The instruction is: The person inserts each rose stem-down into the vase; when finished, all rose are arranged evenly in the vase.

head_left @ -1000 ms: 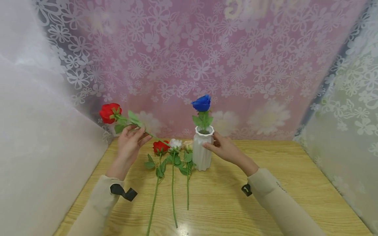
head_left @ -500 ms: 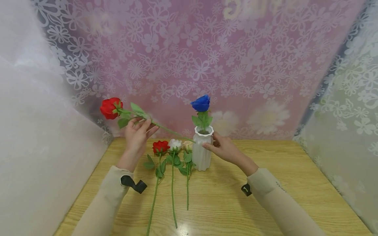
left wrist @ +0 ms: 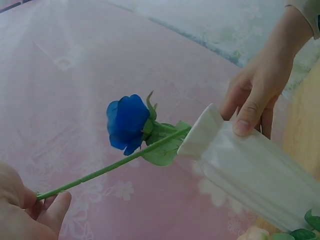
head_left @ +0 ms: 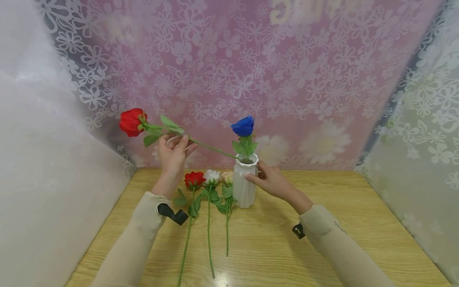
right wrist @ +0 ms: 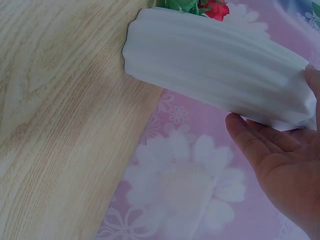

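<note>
My left hand (head_left: 173, 153) pinches the green stem (left wrist: 107, 169) of a red rose (head_left: 132, 122), whose bloom points left. That stem slants down to the right, its lower end right at the scalloped mouth of a white vase (head_left: 245, 183). A blue rose (head_left: 242, 126) stands upright in the vase. My right hand (head_left: 276, 181) holds the vase near its top, thumb on the front and fingers behind. In the right wrist view the fingers (right wrist: 247, 145) curl against the ribbed side of the vase.
On the wooden table (head_left: 287, 247), left of the vase, lie a second red rose (head_left: 194, 179), a white rose (head_left: 212, 176) and a cream rose (head_left: 227, 177), stems toward me. A pink flowered curtain (head_left: 201, 79) hangs behind the table, with pale sheets at both sides.
My left hand has moved up and to the right with the red rose, bringing its stem end from above the lying roses to the vase mouth. My right hand stays on the vase.
</note>
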`<control>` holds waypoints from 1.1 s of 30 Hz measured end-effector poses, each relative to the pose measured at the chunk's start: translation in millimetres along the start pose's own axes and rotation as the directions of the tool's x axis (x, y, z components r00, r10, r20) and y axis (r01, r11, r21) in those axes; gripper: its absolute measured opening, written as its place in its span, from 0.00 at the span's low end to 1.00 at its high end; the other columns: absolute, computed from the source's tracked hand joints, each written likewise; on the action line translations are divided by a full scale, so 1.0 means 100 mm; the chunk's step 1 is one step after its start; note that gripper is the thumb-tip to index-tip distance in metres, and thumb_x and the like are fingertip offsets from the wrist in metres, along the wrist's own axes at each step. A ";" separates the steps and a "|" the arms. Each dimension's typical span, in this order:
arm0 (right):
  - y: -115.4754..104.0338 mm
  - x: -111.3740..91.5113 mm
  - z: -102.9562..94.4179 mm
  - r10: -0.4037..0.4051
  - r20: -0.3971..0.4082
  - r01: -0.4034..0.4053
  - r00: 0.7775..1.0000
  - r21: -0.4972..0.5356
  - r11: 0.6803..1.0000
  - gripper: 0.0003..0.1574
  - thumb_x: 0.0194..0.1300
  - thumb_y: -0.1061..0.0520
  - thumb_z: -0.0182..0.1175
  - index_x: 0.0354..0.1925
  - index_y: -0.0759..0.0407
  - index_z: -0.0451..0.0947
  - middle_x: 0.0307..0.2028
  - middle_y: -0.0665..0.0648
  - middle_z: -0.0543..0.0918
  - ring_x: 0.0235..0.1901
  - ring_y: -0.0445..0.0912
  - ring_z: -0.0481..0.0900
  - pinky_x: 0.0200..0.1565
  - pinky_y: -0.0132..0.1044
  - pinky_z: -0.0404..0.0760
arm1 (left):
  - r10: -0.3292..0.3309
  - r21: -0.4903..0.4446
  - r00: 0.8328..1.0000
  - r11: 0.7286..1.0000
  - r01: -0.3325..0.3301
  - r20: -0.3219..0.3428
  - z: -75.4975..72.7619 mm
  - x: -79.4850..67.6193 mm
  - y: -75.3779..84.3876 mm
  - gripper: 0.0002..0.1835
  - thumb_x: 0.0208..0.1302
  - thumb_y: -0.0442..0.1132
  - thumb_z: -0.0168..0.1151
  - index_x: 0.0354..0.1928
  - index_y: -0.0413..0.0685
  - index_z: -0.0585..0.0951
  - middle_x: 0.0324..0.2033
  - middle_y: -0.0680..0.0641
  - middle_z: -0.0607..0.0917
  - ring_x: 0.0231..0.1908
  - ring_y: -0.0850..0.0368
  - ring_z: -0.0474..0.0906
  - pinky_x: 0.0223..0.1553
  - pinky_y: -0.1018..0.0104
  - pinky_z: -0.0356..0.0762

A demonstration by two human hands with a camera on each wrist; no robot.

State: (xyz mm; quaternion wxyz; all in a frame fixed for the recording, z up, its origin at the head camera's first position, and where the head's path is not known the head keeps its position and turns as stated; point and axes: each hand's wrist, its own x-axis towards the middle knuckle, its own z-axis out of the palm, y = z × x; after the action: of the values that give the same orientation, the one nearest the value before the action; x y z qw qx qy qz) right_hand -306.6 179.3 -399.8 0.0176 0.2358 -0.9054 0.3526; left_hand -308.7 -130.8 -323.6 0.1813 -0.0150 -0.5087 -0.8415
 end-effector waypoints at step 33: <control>0.03 0.01 0.02 -0.016 -0.002 0.016 1.000 -0.006 1.000 0.50 0.77 0.34 0.59 0.84 0.50 0.53 0.67 0.65 0.80 0.57 0.60 0.87 0.56 0.55 0.88 | 0.156 0.224 0.906 0.939 -0.259 0.393 0.52 -0.16 -0.43 0.15 0.74 0.26 0.61 0.59 0.37 0.72 0.44 0.31 0.84 0.42 0.25 0.86 0.46 0.46 0.91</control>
State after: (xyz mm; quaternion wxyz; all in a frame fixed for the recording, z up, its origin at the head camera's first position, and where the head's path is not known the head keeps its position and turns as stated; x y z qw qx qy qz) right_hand -308.5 180.1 -403.0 0.0218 0.2426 -0.9045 0.3501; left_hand -316.1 -63.2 -338.6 0.1722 -0.2025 -0.6393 -0.7216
